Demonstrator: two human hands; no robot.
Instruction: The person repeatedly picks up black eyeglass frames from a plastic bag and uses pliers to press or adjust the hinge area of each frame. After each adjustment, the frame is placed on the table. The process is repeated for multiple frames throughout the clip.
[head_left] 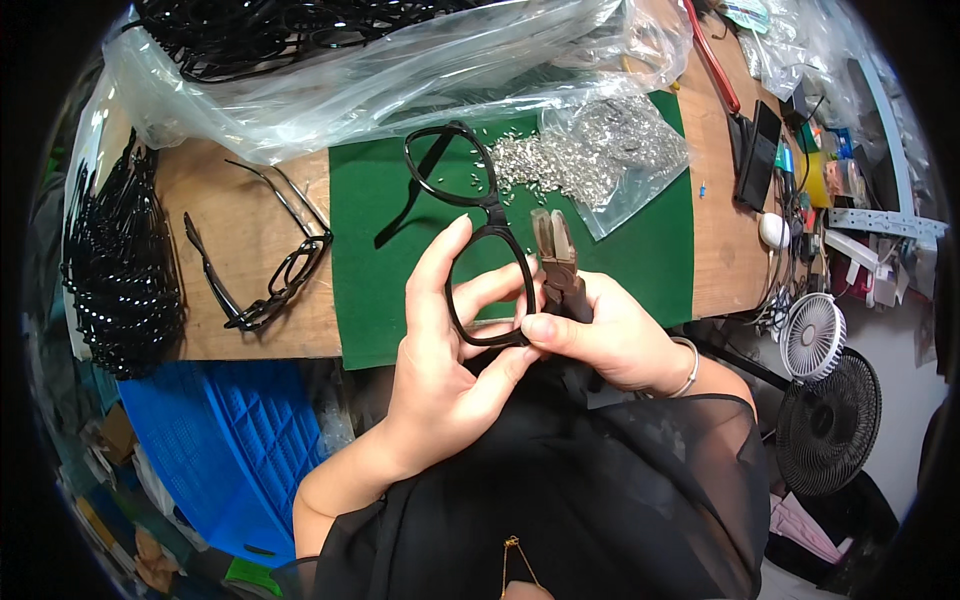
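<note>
A black eyeglass frame [492, 214] is held up over the green mat [380, 300], one temple stretching to the left. My left hand [440, 370] grips its near rim, with fingers behind and through the opening. In my right hand [625, 335] is a pair of pliers [560, 250], jaws pointing away from me; that thumb also touches the frame's near rim. Beyond the frame, small silvery metal pieces [540, 165] lie spilled on the mat from a clear plastic bag [640, 150]. Whether the rims hold lenses I cannot tell.
At left on the wooden table [240, 185] lie black glasses [285, 285] and a pile of shiny black glasses parts [120, 265]. A large plastic bag [400, 80] of black frames spans the back. A phone [760, 155], cables and small fans [812, 335] are on the right; a blue crate [230, 430] sits below.
</note>
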